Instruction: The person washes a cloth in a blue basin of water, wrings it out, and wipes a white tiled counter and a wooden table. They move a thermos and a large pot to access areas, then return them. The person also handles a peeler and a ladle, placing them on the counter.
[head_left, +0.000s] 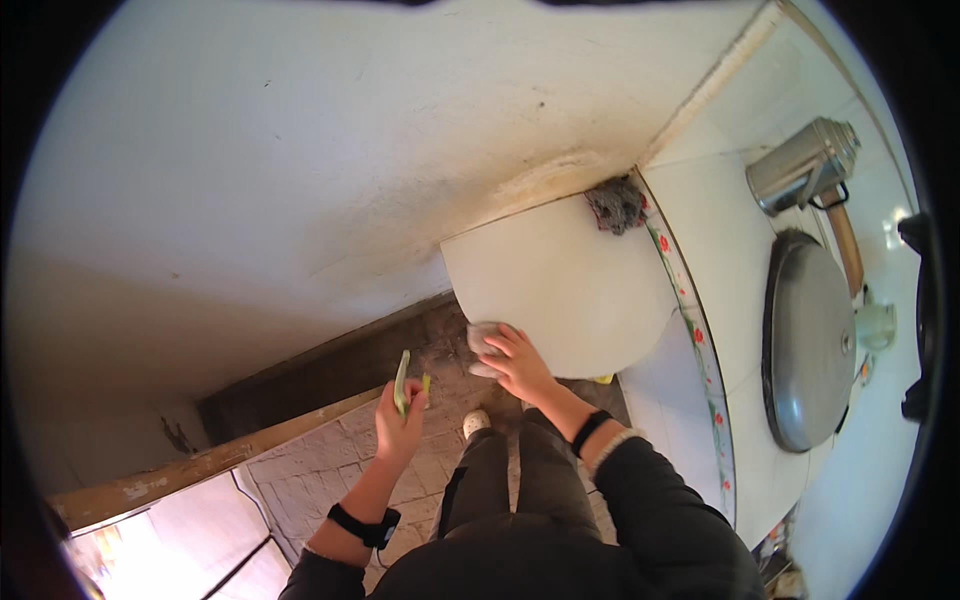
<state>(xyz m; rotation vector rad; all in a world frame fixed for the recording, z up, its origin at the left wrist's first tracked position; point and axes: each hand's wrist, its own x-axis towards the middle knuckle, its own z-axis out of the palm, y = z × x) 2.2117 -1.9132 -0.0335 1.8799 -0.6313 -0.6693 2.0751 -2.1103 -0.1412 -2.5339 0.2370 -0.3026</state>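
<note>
My left hand (402, 420) holds a slim light-green object (403, 382), upright between thumb and fingers; its exact kind cannot be told. A short yellow-green part (427, 383) shows beside the fingertips. My right hand (520, 365) has its fingers over a greyish cloth or pad (487, 337), blurred, at the near left edge of a white rounded board or tabletop (570, 285). Whether the cloth touches the board is not clear. A crumpled dark grey cloth (618, 204) lies in the board's far corner, by the wall and the flower-patterned tile edge.
A tiled counter (705, 225) with a flowered rim (698, 335) runs along the right. On it are a large metal lid (814, 341), a metal thermos flask (802, 169) and a pale green cup (875, 326). A wall (300, 150) stands ahead; a wooden ledge (225, 456) is at left.
</note>
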